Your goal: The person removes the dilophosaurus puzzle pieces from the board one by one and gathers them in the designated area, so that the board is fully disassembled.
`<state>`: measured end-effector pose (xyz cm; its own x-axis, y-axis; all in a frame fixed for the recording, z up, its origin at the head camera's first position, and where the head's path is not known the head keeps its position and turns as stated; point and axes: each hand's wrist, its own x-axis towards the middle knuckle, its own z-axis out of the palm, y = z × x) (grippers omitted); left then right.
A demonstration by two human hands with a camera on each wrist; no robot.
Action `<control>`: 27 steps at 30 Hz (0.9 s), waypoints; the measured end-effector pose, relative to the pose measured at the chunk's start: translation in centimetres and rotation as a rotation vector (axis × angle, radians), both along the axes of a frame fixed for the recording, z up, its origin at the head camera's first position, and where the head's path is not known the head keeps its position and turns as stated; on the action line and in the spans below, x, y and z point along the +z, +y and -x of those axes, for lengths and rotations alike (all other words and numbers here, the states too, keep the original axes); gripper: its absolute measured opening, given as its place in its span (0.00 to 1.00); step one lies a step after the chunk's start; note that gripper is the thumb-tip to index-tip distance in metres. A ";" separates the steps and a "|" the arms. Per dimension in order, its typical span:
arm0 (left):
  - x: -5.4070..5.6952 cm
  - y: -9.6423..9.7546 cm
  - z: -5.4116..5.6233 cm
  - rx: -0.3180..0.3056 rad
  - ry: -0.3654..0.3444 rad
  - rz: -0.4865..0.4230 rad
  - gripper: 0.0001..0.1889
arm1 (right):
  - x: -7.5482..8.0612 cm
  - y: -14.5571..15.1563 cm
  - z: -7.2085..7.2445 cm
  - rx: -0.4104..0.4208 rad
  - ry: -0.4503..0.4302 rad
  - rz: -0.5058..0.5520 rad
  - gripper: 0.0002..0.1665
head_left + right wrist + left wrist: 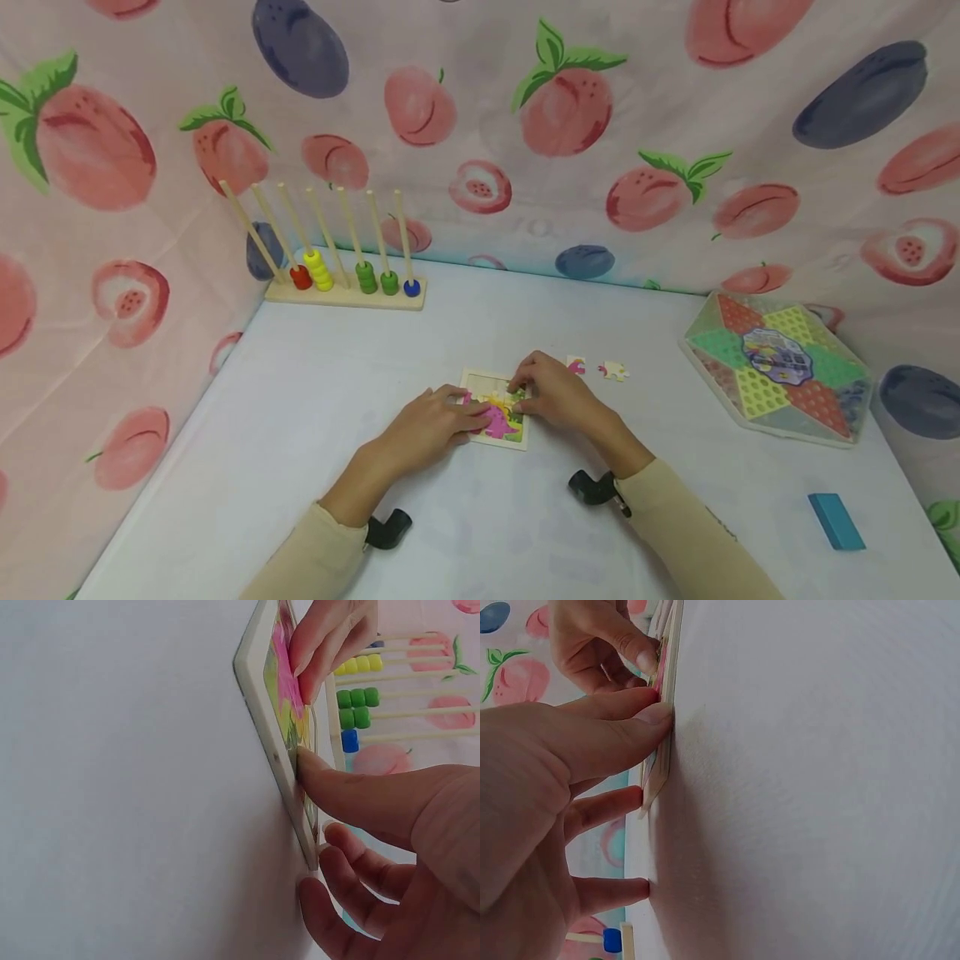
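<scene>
A small wooden jigsaw puzzle [498,442] with a pink dinosaur picture lies in its frame on the table. Bare wood shows along its upper part. From the left, my left hand [427,427] reaches over it, its straight fingers touching the picture; in the left wrist view the thumb [641,735] lies at the frame's edge. My right hand [558,393] is at the upper right corner, thumb and index finger around a greenish puzzle piece [517,389], mostly hidden. In the right wrist view its thumb [337,787] presses on the picture, the other fingers curled beside the frame.
Two loose puzzle pieces [614,371] lie beyond the right hand. An abacus [345,296] with coloured beads on pegs stands back left. A hexagonal game box [772,367] lies at the right, with a blue block [836,521] nearer. A fruit-print cloth [525,217] hangs behind.
</scene>
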<state>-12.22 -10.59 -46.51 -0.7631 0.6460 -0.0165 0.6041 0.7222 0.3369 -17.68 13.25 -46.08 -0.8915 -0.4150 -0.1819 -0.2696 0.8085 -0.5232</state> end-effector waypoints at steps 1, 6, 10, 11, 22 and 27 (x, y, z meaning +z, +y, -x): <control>0.0 0.0 0.0 0.000 0.001 0.001 0.22 | 0.0 0.0 0.0 -0.001 -0.002 -0.007 0.11; 0.1 0.0 0.0 -0.001 0.010 -0.001 0.22 | 0.3 -0.2 0.0 0.005 0.009 -0.033 0.12; 0.0 0.0 -0.1 -0.007 0.011 -0.002 0.22 | 0.4 -0.3 0.0 0.017 0.015 -0.049 0.12; 0.0 0.0 -0.1 -0.009 0.012 0.000 0.22 | 0.4 -0.3 0.0 0.019 0.017 -0.054 0.13; 0.1 0.0 0.0 0.002 -0.001 -0.009 0.22 | 0.4 -0.5 -0.2 -0.028 0.016 -0.071 0.16; 0.2 0.0 0.0 -0.011 0.016 -0.008 0.21 | 0.5 -0.6 -0.3 -0.026 0.022 -0.053 0.15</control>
<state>-12.17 -10.61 -46.33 -0.7560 0.6545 0.0006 0.6173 0.7128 0.3330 -17.36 12.67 -45.57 -0.9058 -0.3822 -0.1831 -0.2595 0.8418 -0.4733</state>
